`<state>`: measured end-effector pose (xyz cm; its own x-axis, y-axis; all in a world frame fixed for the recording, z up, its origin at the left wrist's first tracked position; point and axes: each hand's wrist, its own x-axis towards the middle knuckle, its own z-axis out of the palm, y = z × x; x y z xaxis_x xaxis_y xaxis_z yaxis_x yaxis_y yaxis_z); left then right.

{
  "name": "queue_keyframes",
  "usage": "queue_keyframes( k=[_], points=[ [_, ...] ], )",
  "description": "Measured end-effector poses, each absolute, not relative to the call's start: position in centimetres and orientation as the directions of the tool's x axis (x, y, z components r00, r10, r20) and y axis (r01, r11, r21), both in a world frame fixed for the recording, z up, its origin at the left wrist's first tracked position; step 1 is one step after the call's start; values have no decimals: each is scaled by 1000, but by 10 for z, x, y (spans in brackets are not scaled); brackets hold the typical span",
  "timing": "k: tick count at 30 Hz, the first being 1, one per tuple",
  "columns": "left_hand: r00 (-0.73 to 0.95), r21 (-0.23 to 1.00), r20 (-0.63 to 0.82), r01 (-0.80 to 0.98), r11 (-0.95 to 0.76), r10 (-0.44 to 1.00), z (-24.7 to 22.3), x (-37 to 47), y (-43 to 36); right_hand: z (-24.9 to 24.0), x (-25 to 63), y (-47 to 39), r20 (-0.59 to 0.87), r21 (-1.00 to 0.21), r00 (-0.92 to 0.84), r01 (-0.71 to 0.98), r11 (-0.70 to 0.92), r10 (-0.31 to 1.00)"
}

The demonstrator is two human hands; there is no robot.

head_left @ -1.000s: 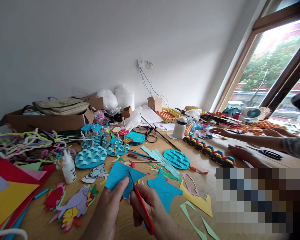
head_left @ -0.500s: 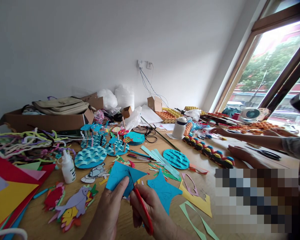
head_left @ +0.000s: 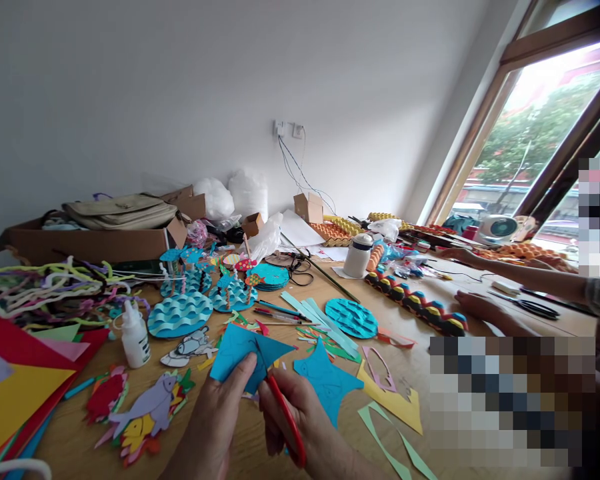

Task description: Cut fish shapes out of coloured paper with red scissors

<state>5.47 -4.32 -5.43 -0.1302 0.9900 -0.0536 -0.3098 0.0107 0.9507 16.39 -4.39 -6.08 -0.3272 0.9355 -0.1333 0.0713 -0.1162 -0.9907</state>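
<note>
- Red-handled scissors (head_left: 284, 410) are sitting gripped in the right hand (head_left: 301, 405), blades meeting blue paper (head_left: 233, 347) to the right of the glue bottle (head_left: 136, 341).
- Left hand (head_left: 229, 397) is pinching that paper, its cut looking only partly done.
- Cut fish shapes (head_left: 153, 403) are lying in front of the bottle; well right of it, a drawn-on blue piece (head_left: 325, 380) is showing uncut inner lines.

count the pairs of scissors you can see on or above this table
2: the red-handled scissors in the right hand, and the black-handled scissors lying at the right, near another person's hand. More may be hidden in the clutter.
</note>
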Motion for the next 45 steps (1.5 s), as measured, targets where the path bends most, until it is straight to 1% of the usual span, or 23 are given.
queue_keyframes(
  k=[9, 14, 16, 19, 24, 28, 36, 41, 45],
  points=[
    [-215, 983, 73, -150, -107, 974, -59, 49, -38, -60, 169, -43, -114, -992, -362, 90, -88, 925],
    [-168, 984, 145, -78, -160, 975, -58, 45, -35, -64, 172, -41, -78, -993, -379, 116, -37, 922],
    [-190, 981, 167, -68, -183, 967, -59, 44, -34, -67, 173, -41, -70, -993, -391, 111, -28, 918],
    [-240, 983, 151, -70, -172, 959, -66, 42, -31, -72, 174, -41, -64, -995, -407, 102, -25, 911],
    [-217, 979, 140, -117, -168, 966, -78, 40, -29, -74, 174, -41, -19, -997, -434, 81, 18, 901],
    [-227, 976, 129, -142, -164, 965, -70, 44, -31, -69, 173, -41, 7, -996, -426, 80, 45, 905],
    [-228, 986, 86, -117, -115, 970, -61, 49, -37, -67, 171, -43, -44, -996, -373, 93, -10, 927],
    [-270, 988, 49, -125, -86, 962, -60, 50, -38, -71, 171, -43, -34, -997, -390, 77, -4, 920],
    [-257, 985, 46, -147, -86, 965, -59, 51, -38, -72, 172, -43, -26, -998, -390, 71, 2, 921]
  ],
)
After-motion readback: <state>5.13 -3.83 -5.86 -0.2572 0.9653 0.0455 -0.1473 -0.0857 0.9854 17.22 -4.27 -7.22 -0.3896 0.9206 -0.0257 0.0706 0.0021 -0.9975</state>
